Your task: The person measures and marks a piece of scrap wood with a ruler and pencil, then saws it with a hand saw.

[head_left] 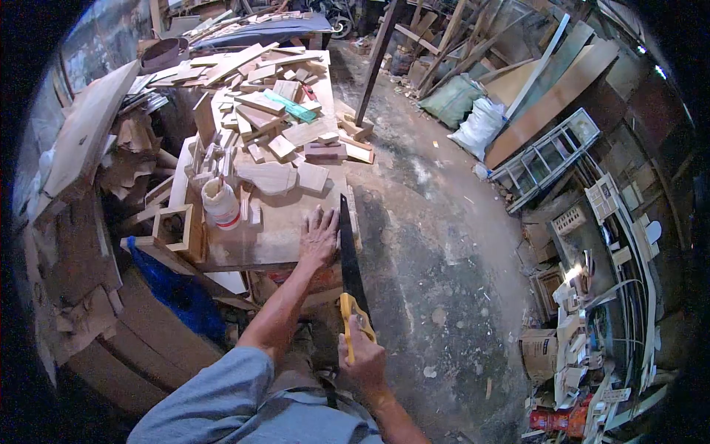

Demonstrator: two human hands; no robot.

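My right hand (364, 360) is closed around the yellow handle of a handsaw (351, 268), index finger stretched along the grip. The dark blade points away from me, running past the right edge of the workbench (277, 235). Flat on the bench top near that edge lies my left hand (319, 238), fingers spread, just left of the blade tip. A white jar (220, 203) with a red band on its label stands left of this hand. Cut wood pieces (313, 177) lie beyond the fingertips.
A heap of wood offcuts (259, 103) covers the far bench, with a teal strip (290, 106) among them. A dark post (376, 66) rises beyond it. Sacks (479, 127), leaning boards and a metal ladder (547, 159) stand right, across the concrete floor (436, 296).
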